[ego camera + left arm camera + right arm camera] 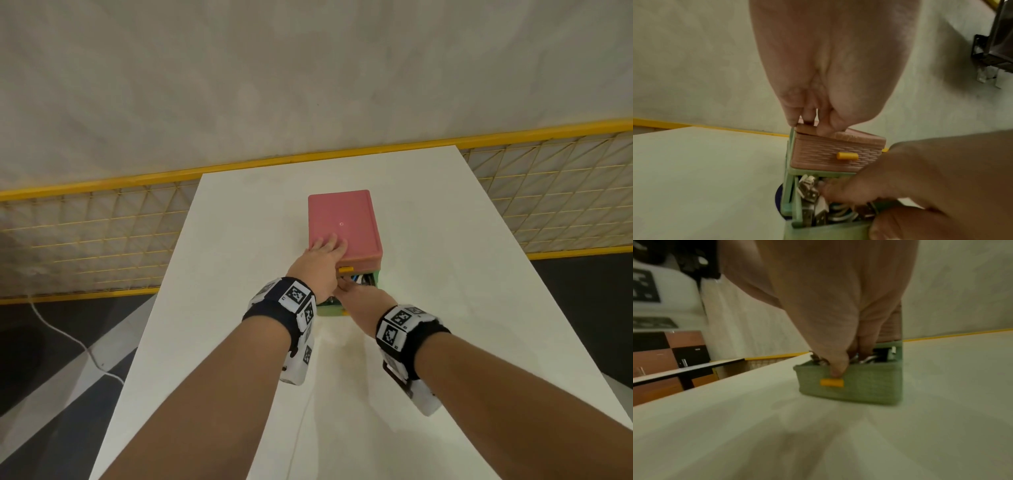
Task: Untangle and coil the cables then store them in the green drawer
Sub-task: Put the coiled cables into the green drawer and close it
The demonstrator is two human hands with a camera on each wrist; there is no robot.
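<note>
Green drawer (863,382) open | cables (818,206) inside | right hand (356,294) gripping front

Bench (239,222) bare left, right and in front of the drawer unit (344,222). Green drawer (865,384) opening crowded: cables (838,212) inside, right hand (356,294) fingers in it. Left hand (320,263) covers unit's near-left top.

Legible text, brands, numbers: none. Only markings present: black-and-white square fiducial patterns on the left wristband (297,297) and right wristband (402,320), behind the fingers; they carry no readable characters.
</note>
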